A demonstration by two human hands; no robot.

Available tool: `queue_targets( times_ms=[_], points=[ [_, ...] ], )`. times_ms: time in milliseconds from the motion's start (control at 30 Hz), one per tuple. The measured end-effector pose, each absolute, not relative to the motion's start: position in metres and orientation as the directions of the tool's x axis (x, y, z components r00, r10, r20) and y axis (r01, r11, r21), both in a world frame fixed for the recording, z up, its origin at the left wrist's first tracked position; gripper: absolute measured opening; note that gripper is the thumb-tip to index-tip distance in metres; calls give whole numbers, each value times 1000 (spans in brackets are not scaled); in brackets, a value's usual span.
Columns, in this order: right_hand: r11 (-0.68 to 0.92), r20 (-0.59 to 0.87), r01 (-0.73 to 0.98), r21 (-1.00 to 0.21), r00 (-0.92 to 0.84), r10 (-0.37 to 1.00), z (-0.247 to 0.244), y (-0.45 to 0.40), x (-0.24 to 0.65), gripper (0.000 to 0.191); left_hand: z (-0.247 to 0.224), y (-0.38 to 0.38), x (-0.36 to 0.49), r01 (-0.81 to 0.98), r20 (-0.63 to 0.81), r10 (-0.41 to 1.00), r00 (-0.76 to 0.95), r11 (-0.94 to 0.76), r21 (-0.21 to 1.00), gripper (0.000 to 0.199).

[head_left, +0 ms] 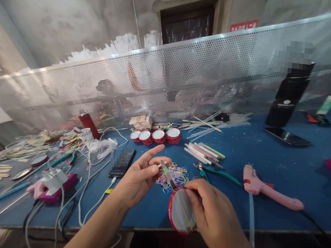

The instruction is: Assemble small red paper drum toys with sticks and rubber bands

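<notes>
My right hand (212, 209) grips the edge of a small round red-rimmed drum (181, 211), its pale face turned up toward me. From the drum's upper rim a flat stick (168, 174) with a green part points toward my left hand (143, 173). The left thumb and a finger pinch beside the stick's far end; a small pale bit shows there, too small to name. The other left fingers are loosely extended. Under the stick lies a heap of colourful rubber bands (179, 173). Part of the drum is hidden by my right fingers.
Stacks of red-rimmed drums (173, 136) stand behind the hands, near a bundle of sticks (204, 153). Green-handled pliers (225, 174) and a pink glue gun (271, 190) lie rightward. A phone (122, 163) and white cables (86, 186) are left. Perforated metal screen (158, 83) borders the blue table.
</notes>
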State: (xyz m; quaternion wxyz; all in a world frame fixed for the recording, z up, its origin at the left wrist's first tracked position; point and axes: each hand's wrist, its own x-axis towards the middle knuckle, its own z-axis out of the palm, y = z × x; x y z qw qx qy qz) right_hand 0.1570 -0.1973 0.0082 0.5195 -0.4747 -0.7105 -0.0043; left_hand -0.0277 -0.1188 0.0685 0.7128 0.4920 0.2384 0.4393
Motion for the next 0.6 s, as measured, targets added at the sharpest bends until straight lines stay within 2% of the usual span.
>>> queue_targets(
  times_ms=[133,400,600],
  points=[
    [537,745,693,-481,0,667,8,-198,158,10,70,-119,-28,-404,98,856,507,135,905,65],
    [535,756,714,-451,-14,655,7,-197,158,10,66,-119,-25,-421,103,879,465,117,899,55],
    [498,744,746,-443,-4,668,13,-195,160,12,61,-116,-28,-409,104,889,447,100,907,58]
  ],
)
